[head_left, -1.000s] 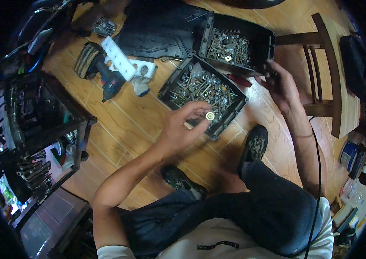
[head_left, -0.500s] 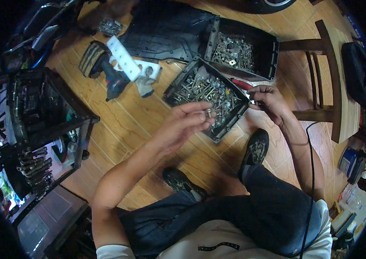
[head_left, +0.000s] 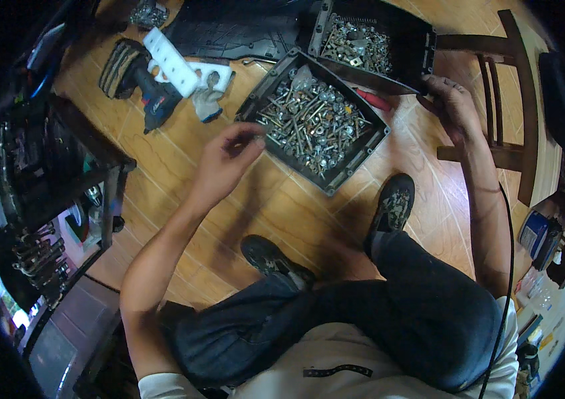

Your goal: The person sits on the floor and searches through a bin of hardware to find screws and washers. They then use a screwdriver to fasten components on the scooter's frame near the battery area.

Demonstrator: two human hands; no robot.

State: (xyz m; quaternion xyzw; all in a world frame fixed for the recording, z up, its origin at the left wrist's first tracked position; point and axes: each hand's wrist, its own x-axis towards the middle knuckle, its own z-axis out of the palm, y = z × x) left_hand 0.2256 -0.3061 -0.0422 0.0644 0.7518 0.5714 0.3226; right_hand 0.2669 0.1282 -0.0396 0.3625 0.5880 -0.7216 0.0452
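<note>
A black bin (head_left: 358,166) full of loose bolts, nuts and screws (head_left: 319,126) sits on the floor in front of me. My left hand (head_left: 226,163) is at its left edge, thumb and forefinger pinched together. Whatever is between those fingertips is too small to make out. Behind and to the right stands a second black bin (head_left: 395,86), partly filled with small metal hardware (head_left: 360,50). My right hand (head_left: 455,110) has its fingers closed on the near right corner of that bin. A red handle (head_left: 374,99) lies beside the two bins, its far end hidden.
A cordless drill (head_left: 156,103), white perforated strips (head_left: 173,63) and a glove (head_left: 207,103) lie to the left. A wooden chair (head_left: 519,113) stands at right. My shoes (head_left: 392,203) are close to the front bin. A black cable (head_left: 510,246) hangs by my right arm.
My left hand has moved left, from above the bolts to the bin's edge. My right hand has left the red handle and taken the second bin's corner. The view has shifted slightly.
</note>
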